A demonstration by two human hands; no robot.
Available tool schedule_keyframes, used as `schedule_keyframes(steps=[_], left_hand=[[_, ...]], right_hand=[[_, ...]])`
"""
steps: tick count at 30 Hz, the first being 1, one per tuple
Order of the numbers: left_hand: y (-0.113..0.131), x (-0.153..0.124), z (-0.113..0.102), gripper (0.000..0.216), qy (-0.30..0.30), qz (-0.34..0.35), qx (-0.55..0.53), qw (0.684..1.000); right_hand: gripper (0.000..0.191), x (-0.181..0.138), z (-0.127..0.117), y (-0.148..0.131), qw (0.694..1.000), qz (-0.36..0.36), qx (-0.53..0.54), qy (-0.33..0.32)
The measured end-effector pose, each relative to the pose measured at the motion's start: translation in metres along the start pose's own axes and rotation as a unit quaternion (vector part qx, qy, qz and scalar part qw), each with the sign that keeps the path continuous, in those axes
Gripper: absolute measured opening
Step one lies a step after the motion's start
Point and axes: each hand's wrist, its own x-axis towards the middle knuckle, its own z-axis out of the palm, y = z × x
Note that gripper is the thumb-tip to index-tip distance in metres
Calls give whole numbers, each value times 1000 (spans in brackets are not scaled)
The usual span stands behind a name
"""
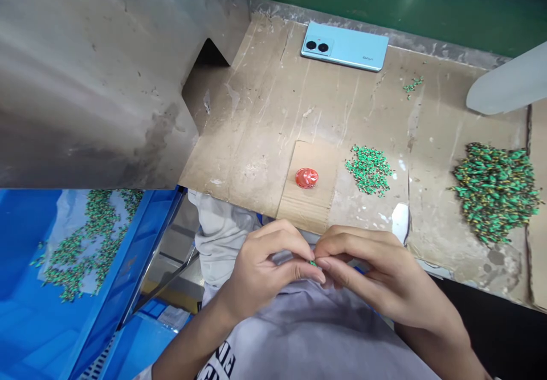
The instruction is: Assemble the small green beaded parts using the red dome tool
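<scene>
Two bare hands met fingertip to fingertip just below the near edge of the worn brown cardboard sheet, held close over the lap. Left hand curled nearly closed, thumb and forefinger pinched on one end of a tiny green plastic part; right hand likewise curled, fingertips pinched on the other end. Part almost wholly hidden between the fingertips; only a green speck visible. Long axis apparently running left to right between the two pinches, but end-for-end orientation not determinable. Grip judged a two-handed precision hold, kept near the body for close work on something so small. On the cardboard sheet, towards its near edge: small red round cap lying alone on an added cardboard patch, and just right of it a small heap of green parts, within easy reach. Far right of the sheet: large heap of green parts, probably bulk stock. Far edge of the sheet: light blue smartphone, face down, clear of the work. Left of and below the sheet: blue plastic bin with more green parts scattered on a clear liner.
</scene>
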Motion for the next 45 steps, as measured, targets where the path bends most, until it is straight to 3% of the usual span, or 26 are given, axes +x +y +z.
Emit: schedule_keyframes(steps=[11,19,32,38,45], left_hand=[[-1,-3,4,20,-4,-30,-34,999],[1,-2,6,26,-11,-33,-41,999],[-5,-5,6,24,-17,-54,-94,994],[-4,-4,4,23,10,-62,-111,992],[-2,-4,4,22,41,-45,-105,993]], right_hand=[[15,-3,1,0,1000,-7,12,17],[13,-8,3,2,999,31,28,23],[10,-9,1,5,1000,-1,-11,8],[14,-7,-2,1,999,-43,-21,-13],[12,-5,5,0,1000,-21,-4,-3]])
